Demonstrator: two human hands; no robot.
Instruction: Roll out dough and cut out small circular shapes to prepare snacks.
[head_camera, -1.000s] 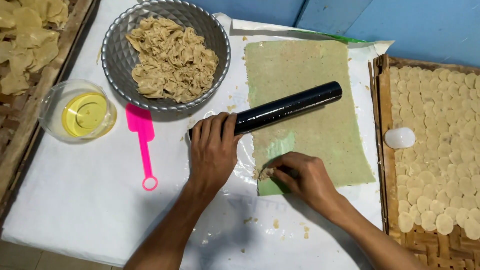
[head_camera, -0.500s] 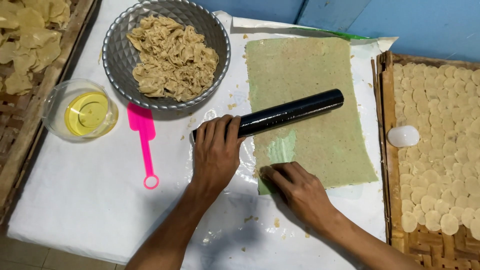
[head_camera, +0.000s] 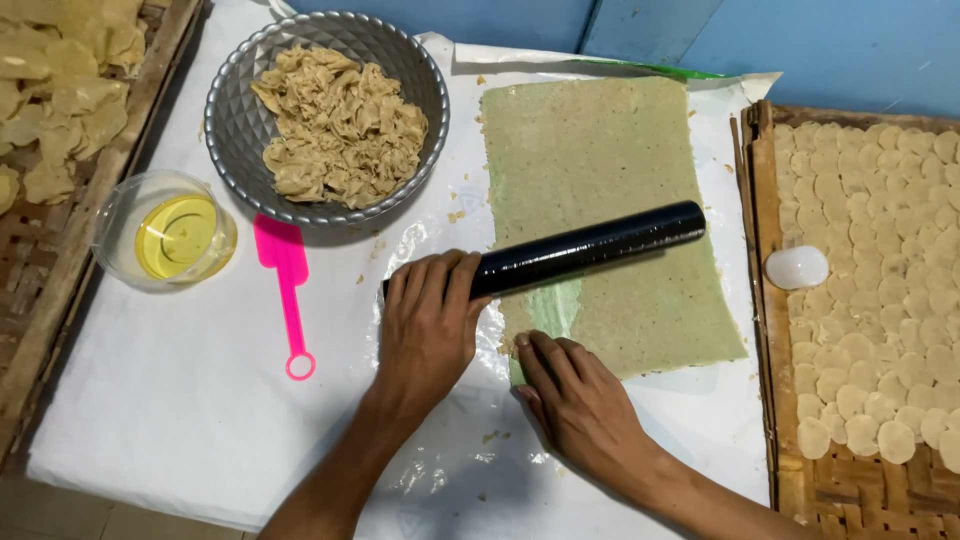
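Gripping black roller (head_camera: 585, 248) left hand (head_camera: 430, 325), right hand (head_camera: 580, 400) flat on dough sheet (head_camera: 610, 170), bowl (head_camera: 240, 130) of scraps (head_camera: 340, 125)

White sheet (head_camera: 180, 420) under dough sheet (head_camera: 610, 200)

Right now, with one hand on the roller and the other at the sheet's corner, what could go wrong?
1. The right hand presses the near corner of the thin dough sheet; a thinner patch shows there, so it may tear.
2. The left hand grips only one end of the black roller, which lies slanted; it might press unevenly.
3. The bowl of oil stands near the left forearm; a sweep could tip it.
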